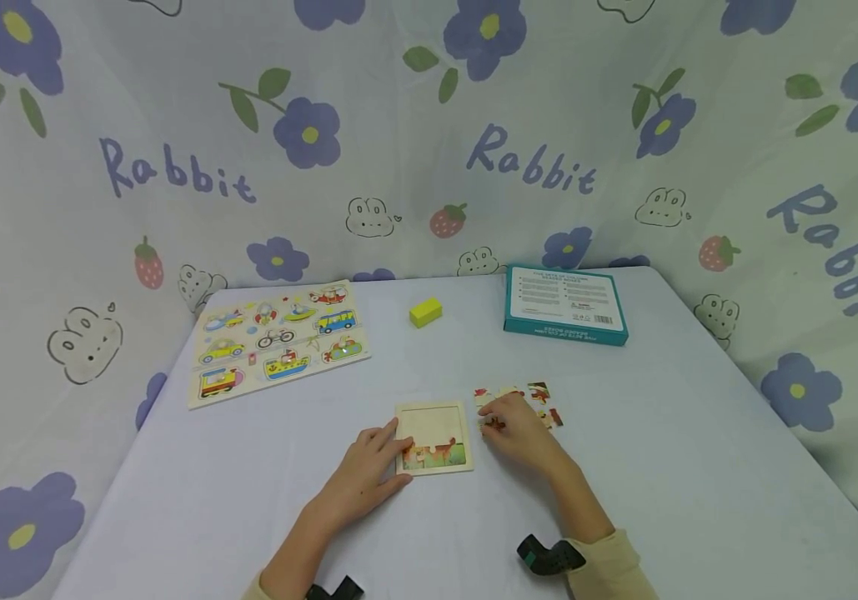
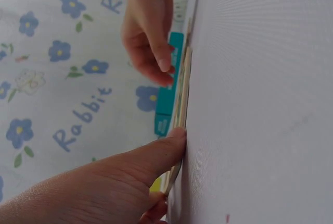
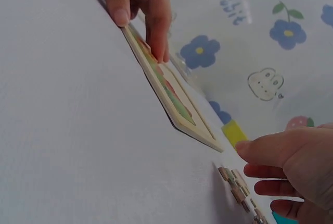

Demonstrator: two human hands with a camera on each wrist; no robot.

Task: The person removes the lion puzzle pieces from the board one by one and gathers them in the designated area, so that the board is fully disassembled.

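A small square wooden puzzle tray (image 1: 432, 408) lies flat, its lower part filled with picture pieces (image 1: 444, 455) in green and orange. My left hand (image 1: 364, 475) holds the tray at its left side, thumb (image 2: 174, 138) along the near edge and a fingertip on the pieces. To the right of the tray, my right hand (image 1: 522, 433) hovers over loose puzzle pieces (image 1: 539, 392), partly covering them. In the right wrist view the right hand's fingers (image 3: 265, 172) are loosely bent and apart from the thumb, with no piece visible between them.
A yellow block (image 1: 425, 312) sits behind the tray. At the back right lies a teal box (image 1: 565, 304); at the back left is a vehicle picture board (image 1: 278, 342). A patterned curtain (image 1: 398, 125) hangs behind the white table (image 1: 248, 467).
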